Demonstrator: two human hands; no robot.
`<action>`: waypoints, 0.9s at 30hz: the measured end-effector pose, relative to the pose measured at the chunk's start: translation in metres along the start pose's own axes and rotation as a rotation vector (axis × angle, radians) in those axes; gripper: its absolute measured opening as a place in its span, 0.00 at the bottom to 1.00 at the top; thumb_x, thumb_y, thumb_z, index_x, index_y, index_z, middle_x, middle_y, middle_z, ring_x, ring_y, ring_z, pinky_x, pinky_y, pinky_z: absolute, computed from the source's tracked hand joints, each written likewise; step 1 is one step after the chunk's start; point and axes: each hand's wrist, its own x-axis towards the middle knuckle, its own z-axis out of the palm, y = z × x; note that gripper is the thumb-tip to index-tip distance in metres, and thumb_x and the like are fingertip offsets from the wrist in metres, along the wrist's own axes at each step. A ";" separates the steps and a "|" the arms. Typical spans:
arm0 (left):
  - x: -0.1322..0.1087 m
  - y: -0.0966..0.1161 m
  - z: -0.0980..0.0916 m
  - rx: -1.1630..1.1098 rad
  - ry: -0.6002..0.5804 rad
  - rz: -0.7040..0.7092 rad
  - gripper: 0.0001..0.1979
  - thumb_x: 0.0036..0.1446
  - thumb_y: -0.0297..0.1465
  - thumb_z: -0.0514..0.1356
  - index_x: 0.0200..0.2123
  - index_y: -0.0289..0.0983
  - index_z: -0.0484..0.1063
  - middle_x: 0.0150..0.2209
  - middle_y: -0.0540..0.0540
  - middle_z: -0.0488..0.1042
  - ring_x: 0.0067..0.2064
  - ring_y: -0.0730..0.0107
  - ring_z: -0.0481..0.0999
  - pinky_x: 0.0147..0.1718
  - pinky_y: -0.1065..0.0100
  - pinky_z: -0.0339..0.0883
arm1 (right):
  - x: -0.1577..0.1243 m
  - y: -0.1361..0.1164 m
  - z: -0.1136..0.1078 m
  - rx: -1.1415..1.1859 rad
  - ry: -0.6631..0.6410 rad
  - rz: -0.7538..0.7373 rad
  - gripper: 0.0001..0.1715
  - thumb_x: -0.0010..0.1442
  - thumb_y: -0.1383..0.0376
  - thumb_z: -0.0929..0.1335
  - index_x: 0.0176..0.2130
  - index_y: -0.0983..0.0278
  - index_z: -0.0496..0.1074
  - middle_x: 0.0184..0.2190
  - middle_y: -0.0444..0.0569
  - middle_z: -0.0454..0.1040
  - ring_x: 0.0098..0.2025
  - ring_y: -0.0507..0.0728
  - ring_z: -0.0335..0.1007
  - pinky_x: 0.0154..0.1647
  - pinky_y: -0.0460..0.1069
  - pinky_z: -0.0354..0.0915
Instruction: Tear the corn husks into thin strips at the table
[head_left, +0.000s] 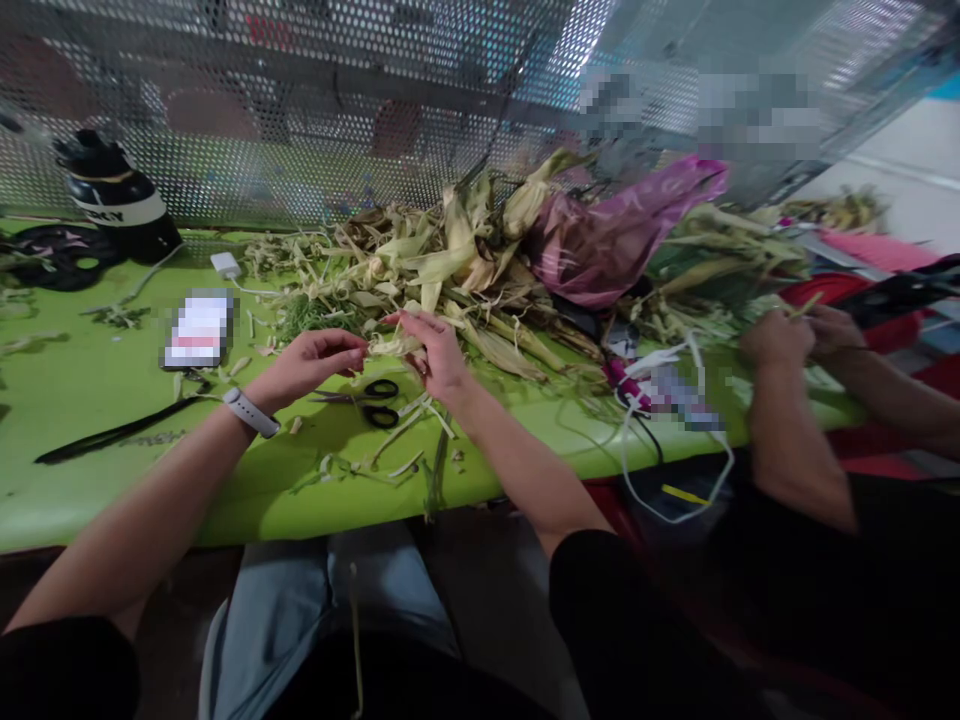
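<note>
My left hand, with a white watch on its wrist, pinches one end of a pale strip of corn husk. My right hand grips the other end of the same husk, fingers curled around it. Both hands hover just above the green table. Black-handled scissors lie on the table right under my hands. A big heap of dried corn husks rises just beyond my fingers.
A phone, a white charger and a black strap lie to the left. A pink plastic bag sits in the heap. Another person's hands work at the right. A perforated metal screen backs the table.
</note>
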 end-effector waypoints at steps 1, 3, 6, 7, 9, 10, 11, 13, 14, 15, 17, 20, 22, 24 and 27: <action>-0.001 0.002 0.001 0.036 0.000 0.017 0.17 0.53 0.42 0.68 0.39 0.34 0.77 0.35 0.46 0.79 0.37 0.70 0.77 0.40 0.67 0.71 | 0.000 0.000 0.000 -0.020 0.000 0.006 0.17 0.53 0.52 0.73 0.34 0.63 0.78 0.16 0.36 0.63 0.14 0.43 0.44 0.13 0.44 0.40; -0.002 0.004 0.004 0.104 -0.006 0.048 0.16 0.54 0.41 0.67 0.38 0.34 0.76 0.36 0.45 0.78 0.37 0.70 0.76 0.40 0.68 0.70 | -0.001 0.001 0.001 -0.049 0.002 0.010 0.16 0.54 0.53 0.73 0.35 0.63 0.78 0.17 0.37 0.65 0.15 0.43 0.46 0.13 0.44 0.41; -0.004 0.006 0.008 0.164 -0.040 0.074 0.15 0.56 0.42 0.65 0.35 0.33 0.75 0.33 0.45 0.77 0.35 0.71 0.75 0.37 0.68 0.69 | -0.001 0.004 0.001 -0.080 -0.004 0.000 0.16 0.53 0.53 0.73 0.34 0.63 0.79 0.19 0.38 0.65 0.15 0.44 0.46 0.14 0.44 0.42; -0.004 0.006 0.009 0.168 -0.050 0.084 0.15 0.57 0.42 0.64 0.35 0.33 0.74 0.33 0.46 0.77 0.35 0.71 0.75 0.37 0.68 0.69 | -0.001 0.005 0.001 -0.094 -0.010 -0.004 0.16 0.53 0.52 0.73 0.34 0.63 0.79 0.19 0.38 0.64 0.16 0.43 0.46 0.14 0.44 0.42; -0.004 0.005 0.011 0.178 -0.062 0.115 0.15 0.58 0.41 0.63 0.36 0.33 0.74 0.34 0.45 0.77 0.36 0.70 0.75 0.38 0.68 0.69 | -0.002 0.007 0.002 -0.122 -0.024 -0.007 0.17 0.53 0.52 0.73 0.35 0.63 0.79 0.18 0.37 0.63 0.16 0.44 0.46 0.14 0.44 0.42; -0.004 0.004 0.012 0.185 -0.070 0.130 0.15 0.58 0.41 0.63 0.37 0.34 0.74 0.35 0.45 0.77 0.36 0.70 0.76 0.38 0.67 0.69 | -0.002 0.007 0.002 -0.134 -0.026 -0.009 0.18 0.53 0.52 0.73 0.35 0.63 0.79 0.18 0.37 0.62 0.16 0.44 0.46 0.14 0.44 0.42; -0.004 0.003 0.013 0.194 -0.079 0.142 0.15 0.58 0.41 0.62 0.38 0.34 0.73 0.35 0.45 0.77 0.37 0.69 0.76 0.38 0.67 0.69 | -0.003 0.008 0.003 -0.145 -0.027 -0.012 0.18 0.53 0.51 0.73 0.36 0.63 0.79 0.18 0.37 0.63 0.15 0.44 0.46 0.14 0.44 0.42; -0.003 0.001 0.013 0.219 -0.094 0.161 0.14 0.59 0.40 0.62 0.39 0.34 0.72 0.34 0.45 0.77 0.36 0.70 0.76 0.37 0.68 0.69 | -0.004 0.008 0.004 -0.157 -0.022 -0.025 0.18 0.53 0.51 0.72 0.35 0.63 0.79 0.19 0.38 0.66 0.15 0.43 0.46 0.14 0.44 0.42; -0.002 0.000 0.012 0.227 -0.098 0.166 0.13 0.59 0.40 0.62 0.38 0.35 0.72 0.33 0.46 0.76 0.35 0.70 0.75 0.37 0.68 0.69 | -0.004 0.008 0.005 -0.158 -0.020 -0.031 0.18 0.53 0.51 0.73 0.34 0.63 0.79 0.21 0.39 0.68 0.15 0.43 0.46 0.13 0.44 0.43; -0.002 -0.001 0.012 0.228 -0.099 0.167 0.12 0.59 0.40 0.61 0.38 0.35 0.72 0.31 0.47 0.76 0.33 0.71 0.75 0.36 0.68 0.69 | -0.004 0.007 0.005 -0.154 -0.018 -0.036 0.17 0.53 0.52 0.73 0.34 0.63 0.78 0.22 0.39 0.69 0.15 0.42 0.47 0.13 0.44 0.43; -0.001 -0.001 0.010 0.198 -0.091 0.160 0.12 0.60 0.39 0.61 0.38 0.36 0.71 0.30 0.48 0.74 0.32 0.72 0.74 0.36 0.68 0.69 | -0.004 0.005 0.004 -0.137 -0.003 -0.043 0.17 0.53 0.52 0.73 0.33 0.63 0.78 0.22 0.39 0.68 0.15 0.43 0.47 0.13 0.44 0.44; -0.001 0.001 0.007 0.114 -0.057 0.120 0.14 0.59 0.40 0.62 0.42 0.36 0.73 0.31 0.48 0.74 0.34 0.71 0.74 0.39 0.66 0.70 | -0.003 0.001 0.003 -0.101 0.052 -0.054 0.17 0.53 0.52 0.73 0.33 0.63 0.78 0.17 0.37 0.62 0.15 0.43 0.45 0.12 0.43 0.45; -0.001 0.002 0.006 0.071 -0.038 0.091 0.15 0.59 0.40 0.62 0.44 0.35 0.73 0.33 0.48 0.75 0.36 0.70 0.75 0.42 0.66 0.70 | -0.002 0.000 0.002 -0.081 0.068 -0.055 0.17 0.53 0.52 0.73 0.33 0.63 0.78 0.16 0.36 0.60 0.14 0.43 0.44 0.12 0.43 0.45; -0.002 0.002 0.006 0.056 -0.026 0.076 0.15 0.58 0.40 0.63 0.43 0.35 0.74 0.36 0.47 0.76 0.39 0.69 0.76 0.44 0.65 0.69 | -0.003 0.001 0.003 -0.080 0.061 -0.052 0.18 0.53 0.51 0.73 0.33 0.64 0.78 0.14 0.35 0.59 0.14 0.43 0.44 0.12 0.43 0.46; -0.003 0.002 0.010 0.054 -0.005 0.074 0.15 0.56 0.40 0.65 0.41 0.35 0.73 0.39 0.46 0.77 0.42 0.67 0.77 0.45 0.65 0.70 | -0.003 0.005 0.005 -0.107 0.048 -0.052 0.18 0.54 0.51 0.73 0.33 0.63 0.78 0.13 0.36 0.58 0.13 0.44 0.46 0.12 0.43 0.45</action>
